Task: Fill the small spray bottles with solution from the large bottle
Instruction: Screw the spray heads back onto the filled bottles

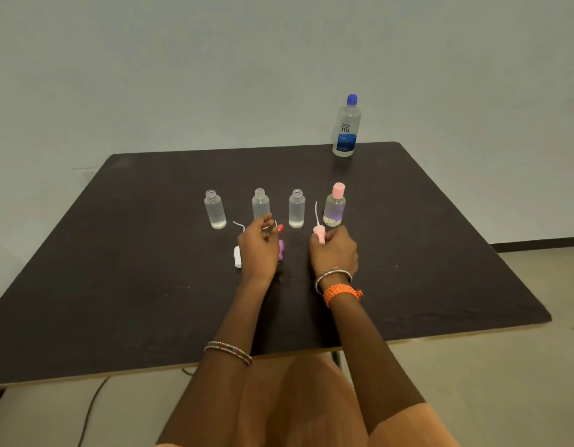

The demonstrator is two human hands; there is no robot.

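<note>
Three small clear bottles stand uncapped in a row on the dark table (118, 269): a left bottle (215, 209), a middle bottle (260, 203) and a right bottle (296, 209). A fourth small bottle (335, 206) at the row's right end wears a pink cap. The large bottle (346, 127) with a blue cap stands at the far edge. My right hand (335, 250) grips a pink spray head (320, 233), its thin tube pointing up. My left hand (259, 246) hovers with loosely curled fingers over a purple spray head (281, 250), just in front of the middle bottle. A white spray head (237, 257) lies to its left.
The table's far edge meets a plain wall. A dark cable (92, 411) runs over the floor below the front left edge. My knees sit under the front edge.
</note>
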